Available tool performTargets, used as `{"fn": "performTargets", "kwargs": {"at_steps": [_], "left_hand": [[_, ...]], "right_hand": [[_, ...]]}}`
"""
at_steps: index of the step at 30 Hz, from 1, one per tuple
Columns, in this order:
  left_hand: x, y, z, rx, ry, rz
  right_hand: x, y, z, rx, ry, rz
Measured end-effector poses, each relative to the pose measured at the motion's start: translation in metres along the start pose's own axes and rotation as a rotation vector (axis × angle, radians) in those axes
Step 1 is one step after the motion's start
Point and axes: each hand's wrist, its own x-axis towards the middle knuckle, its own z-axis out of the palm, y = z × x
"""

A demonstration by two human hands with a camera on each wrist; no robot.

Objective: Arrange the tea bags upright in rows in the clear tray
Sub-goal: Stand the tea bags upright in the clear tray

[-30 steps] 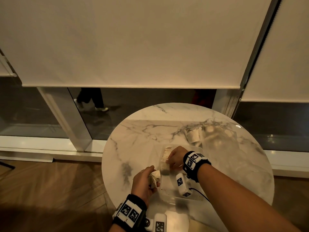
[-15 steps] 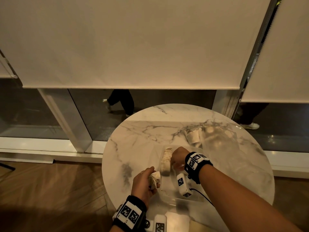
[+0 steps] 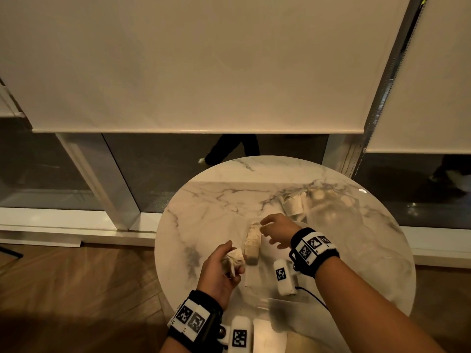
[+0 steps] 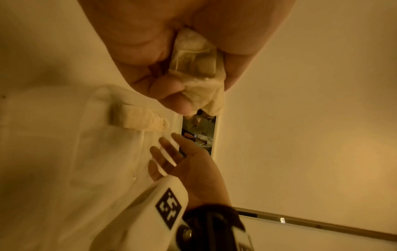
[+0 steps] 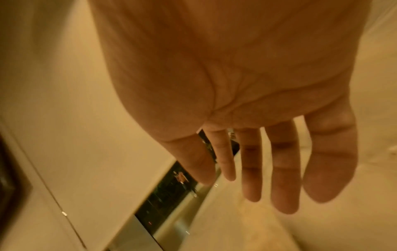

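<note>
A row of pale tea bags (image 3: 252, 244) stands along the left side of the clear tray (image 3: 257, 291) on the round marble table (image 3: 216, 200). My left hand (image 3: 221, 266) hovers just left of the tray and grips a small bunch of crumpled tea bags (image 3: 233, 259), seen close in the left wrist view (image 4: 197, 68). My right hand (image 3: 276, 231) is lifted beside the far end of the row, fingers (image 5: 277, 168) straight and spread, holding nothing. The row also shows in the left wrist view as tea bags (image 4: 137, 119) inside the tray.
More loose tea bags (image 3: 293, 205) lie at the back of the table beside a clear plastic bag (image 3: 328, 207). The table edge drops to a wooden floor (image 3: 76, 289) on the left. A window and lowered blinds (image 3: 191, 59) stand behind.
My right hand let go of the tea bag it was setting in the row and lifted away to the right, fingers spreading. The left hand stayed put with its bunch.
</note>
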Motion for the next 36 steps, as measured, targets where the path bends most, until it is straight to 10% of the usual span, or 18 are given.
{"fn": "performTargets", "kwargs": {"at_steps": [7,17,36], "left_hand": [[-0.004,0.002,0.008,-0.203,-0.091,-0.133],[-0.014,-0.004,0.024,-0.173,-0.157,-0.122],[-0.008,-0.006,0.010,-0.120,-0.034,-0.141]], "right_hand": [[-0.082,-0.002,0.008,0.187,-0.065,-0.397],[-0.096,0.021,0.024,0.087,0.176,-0.579],[-0.085,0.012,0.010,0.420,0.210,-0.484]]}}
